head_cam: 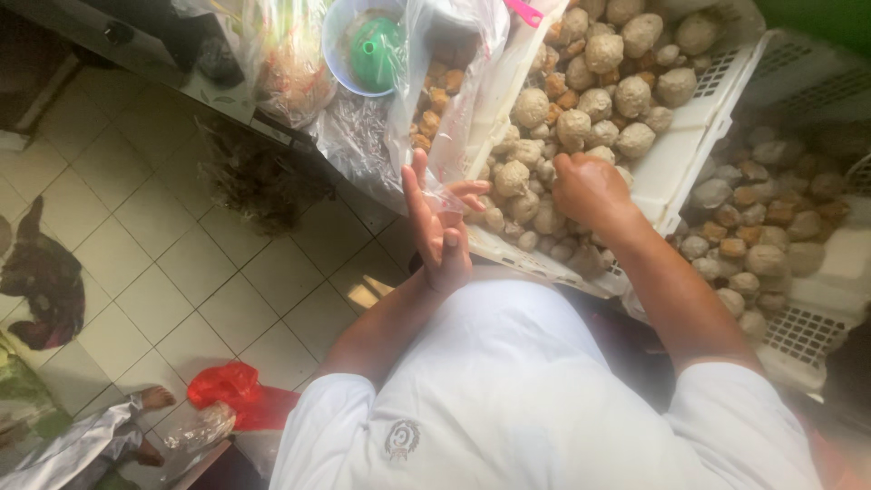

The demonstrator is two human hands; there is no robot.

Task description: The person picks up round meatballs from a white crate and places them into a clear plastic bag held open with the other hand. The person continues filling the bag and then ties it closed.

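Note:
My left hand (438,227) is raised with its fingers spread, pinching the edge of a clear plastic bag (449,109) that holds some brown fried pieces (432,107). My right hand (585,186) is closed and reaches into a white perforated crate (685,150) piled with several grey meatballs (581,122) and brown pieces. What sits between its fingers is hidden. Both forearms come up from my white shirt (535,399) at the bottom.
A second white crate (798,331) of meatballs stands at the right. A bowl with a green funnel (374,50) and more plastic bags (290,63) lie on a counter above. Tiled floor (172,272) at the left holds a red bag (227,390) and another person's bare foot (154,397).

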